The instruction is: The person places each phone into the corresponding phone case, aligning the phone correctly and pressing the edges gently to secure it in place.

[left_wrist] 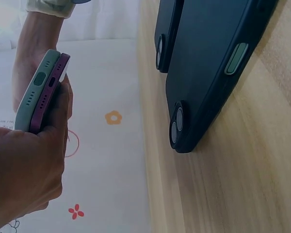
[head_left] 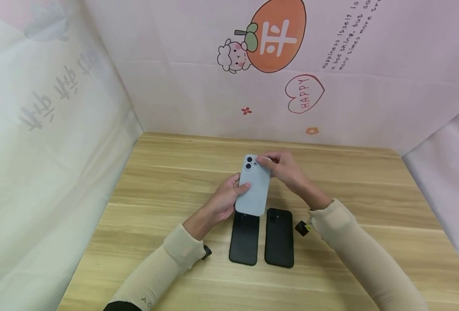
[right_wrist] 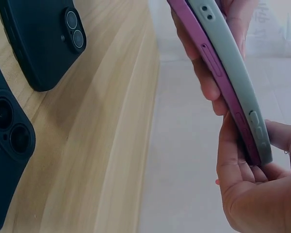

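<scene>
A pale phone case (head_left: 255, 190) with two camera openings is held up over the table, back side up. Against its underside lies a pinkish-purple phone (right_wrist: 216, 73); both edges show side by side, the case lying along the phone rather than around its sides. My left hand (head_left: 225, 198) grips the pair at the lower left, thumb across the case's back. At the top right corner my right hand (head_left: 285, 168) pinches them, thumb beside the cameras. In the right wrist view, right-hand fingers (right_wrist: 228, 158) curl under the phone's end.
Two dark phones lie on the wooden table (head_left: 167, 181): the left dark phone (head_left: 244, 242), its top partly covered by the held case in the head view, and the right dark phone (head_left: 279, 237). A printed white cloth (head_left: 190, 95) hangs behind the table.
</scene>
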The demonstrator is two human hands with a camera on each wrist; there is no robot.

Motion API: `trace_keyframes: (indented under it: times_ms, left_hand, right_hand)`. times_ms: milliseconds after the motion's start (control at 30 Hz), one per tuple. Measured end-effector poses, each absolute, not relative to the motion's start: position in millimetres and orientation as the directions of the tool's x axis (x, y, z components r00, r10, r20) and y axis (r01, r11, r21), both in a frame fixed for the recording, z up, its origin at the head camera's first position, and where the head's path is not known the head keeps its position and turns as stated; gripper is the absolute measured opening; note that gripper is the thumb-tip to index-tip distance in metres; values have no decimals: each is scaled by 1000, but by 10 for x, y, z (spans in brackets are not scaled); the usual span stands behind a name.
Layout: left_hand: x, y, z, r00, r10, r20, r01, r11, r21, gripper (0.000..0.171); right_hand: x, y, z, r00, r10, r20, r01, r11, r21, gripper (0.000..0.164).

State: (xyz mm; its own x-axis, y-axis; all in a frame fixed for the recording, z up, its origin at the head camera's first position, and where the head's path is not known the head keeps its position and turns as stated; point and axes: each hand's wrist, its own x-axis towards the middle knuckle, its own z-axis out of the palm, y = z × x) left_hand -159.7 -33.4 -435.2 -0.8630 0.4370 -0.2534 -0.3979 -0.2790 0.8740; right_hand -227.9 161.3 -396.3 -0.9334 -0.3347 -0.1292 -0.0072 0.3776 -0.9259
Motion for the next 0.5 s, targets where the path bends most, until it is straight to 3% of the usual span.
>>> trace_keyframes:
  times_ms: [500]
  left_hand:
    - [-1591,-365,-4324,-865,419,-274,-406,-266,875,43]
  right_hand:
    - [-2276,1645,-4011,-938,-319,-138,39,297,-954,41]
